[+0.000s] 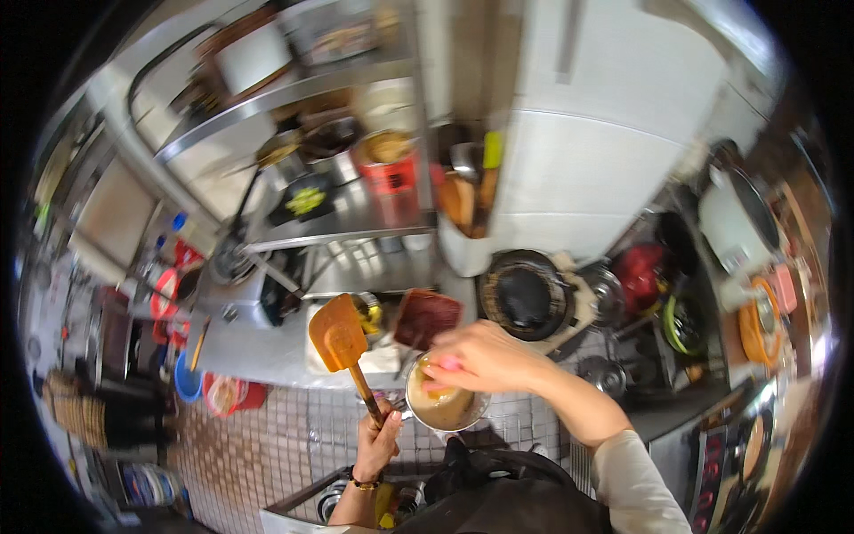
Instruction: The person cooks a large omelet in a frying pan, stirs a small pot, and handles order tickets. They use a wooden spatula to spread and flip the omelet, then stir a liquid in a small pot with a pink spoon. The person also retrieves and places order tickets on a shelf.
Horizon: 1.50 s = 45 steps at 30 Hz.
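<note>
My left hand grips the wooden handle of an orange spatula, whose broad head points up and away from me. Just right of it a round metal pan holds a cloudy, tan liquid. Over the pan's far rim is my right hand, fingers bent down towards the liquid; something pink shows at the fingers, and blur hides whether they hold anything. Beyond the pan, a dark red square container stands on the steel counter, near a white cloth or board.
A black pan sits on a portable burner to the right. Shelves ahead carry a red can and pots. At the far right are a large pot and a green-rimmed bowl. A person stands far left, near a red tub.
</note>
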Motion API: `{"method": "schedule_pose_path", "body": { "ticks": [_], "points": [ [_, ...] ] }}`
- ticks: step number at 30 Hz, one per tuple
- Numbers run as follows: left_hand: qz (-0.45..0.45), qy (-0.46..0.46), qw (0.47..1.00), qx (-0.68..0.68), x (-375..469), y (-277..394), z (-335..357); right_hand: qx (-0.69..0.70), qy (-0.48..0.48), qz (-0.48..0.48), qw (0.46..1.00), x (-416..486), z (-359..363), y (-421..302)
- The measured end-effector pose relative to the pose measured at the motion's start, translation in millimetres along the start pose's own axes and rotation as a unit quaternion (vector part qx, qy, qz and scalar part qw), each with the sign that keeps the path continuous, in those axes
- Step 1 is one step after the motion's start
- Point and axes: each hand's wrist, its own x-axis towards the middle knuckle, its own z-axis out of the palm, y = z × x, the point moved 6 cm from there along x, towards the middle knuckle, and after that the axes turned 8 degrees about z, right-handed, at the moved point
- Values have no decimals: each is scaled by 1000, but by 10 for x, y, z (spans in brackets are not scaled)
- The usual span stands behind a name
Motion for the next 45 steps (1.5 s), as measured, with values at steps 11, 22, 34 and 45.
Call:
{"method": "schedule_pose_path", "body": {
  "ticks": [11, 22, 34, 45],
  "points": [
    [81, -357, 930, -42, -201, 34, 4037, -192, 353, 133, 906, -4422, -1851, -396],
    [27, -543, 838, -45, -1297, -35, 6379, -291, 535, 234, 758, -6719, -2433, -904],
    [-8, -646, 756, -110, -1504, 2, 7254, 250, 691, 396, 550, -7792, -2449, -563],
    [7, -619, 784, -45, -1478, -108, 7248, -215, 477, 291, 801, -7265, -2575, -717]
  ]
}}
